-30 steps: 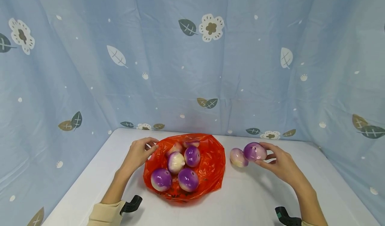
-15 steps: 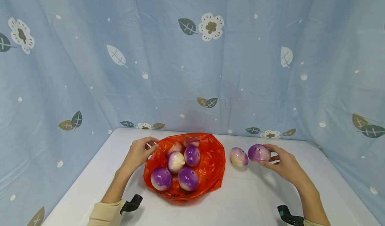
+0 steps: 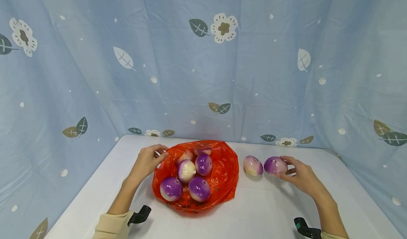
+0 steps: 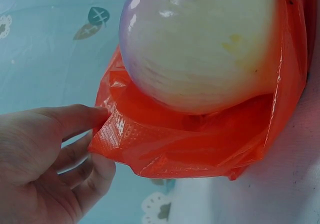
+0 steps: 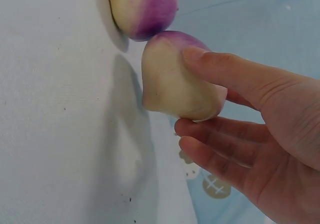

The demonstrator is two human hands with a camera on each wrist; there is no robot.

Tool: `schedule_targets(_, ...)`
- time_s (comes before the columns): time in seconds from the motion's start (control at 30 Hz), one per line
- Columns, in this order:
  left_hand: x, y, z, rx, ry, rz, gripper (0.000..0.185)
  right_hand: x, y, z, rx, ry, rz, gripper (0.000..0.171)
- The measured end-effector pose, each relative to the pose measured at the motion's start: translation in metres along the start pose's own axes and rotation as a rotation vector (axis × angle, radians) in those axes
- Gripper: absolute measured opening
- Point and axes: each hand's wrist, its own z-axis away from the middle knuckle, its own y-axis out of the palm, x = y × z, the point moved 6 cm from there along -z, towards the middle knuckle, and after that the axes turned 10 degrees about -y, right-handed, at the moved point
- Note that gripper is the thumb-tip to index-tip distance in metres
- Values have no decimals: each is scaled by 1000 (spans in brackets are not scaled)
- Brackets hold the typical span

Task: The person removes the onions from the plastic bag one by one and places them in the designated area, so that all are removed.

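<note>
A red plastic bag (image 3: 222, 168) lies wide-mouthed on the table, with several glossy purple-and-white turnips (image 3: 199, 189) inside. My left hand (image 3: 147, 163) pinches the bag's left rim; the left wrist view shows the red film (image 4: 150, 159) between thumb and fingers, under a large pale turnip (image 4: 200, 49). To the right of the bag, my right hand (image 3: 300, 175) holds a turnip (image 3: 275, 165) by its right side, close over the table. In the right wrist view the thumb lies across this turnip's pale side (image 5: 172, 79). A second turnip (image 3: 253, 165) rests just left of it.
The white table (image 3: 254, 210) ends at the back and sides against a blue curtain (image 3: 178, 73) printed with leaves and flowers. Black wrist camera mounts (image 3: 140, 216) stick out from both forearms.
My right hand has moved the turnip right and down, away from the resting turnip and closer to the table. The left hand and the bag have stayed in place.
</note>
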Motion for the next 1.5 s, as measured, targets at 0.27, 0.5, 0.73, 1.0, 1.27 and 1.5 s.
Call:
schedule_targets(0.27,0,1,1,2,1,-2,19,-4,6,1,6,13,-2,70)
schedule_targets(0.5,0,1,1,-1,2,-6,19,-5,8,2,14,33,-12,71)
schedule_targets(0.73,-1,0,1,-3,4,-9,19,-6,7,0,10,26,3,69)
schedule_targets(1.0,-2,0,2,-5,5,-13,19,-3,6,1,25,37,10,69)
schedule_targets(1.27,-2,0,3,-8,9,-12,18,0,1,2,31,34,21,69)
schedule_targets(1.5,-2,-1,2,-15,11,-17,18,4,-5,2,32,12,50,68)
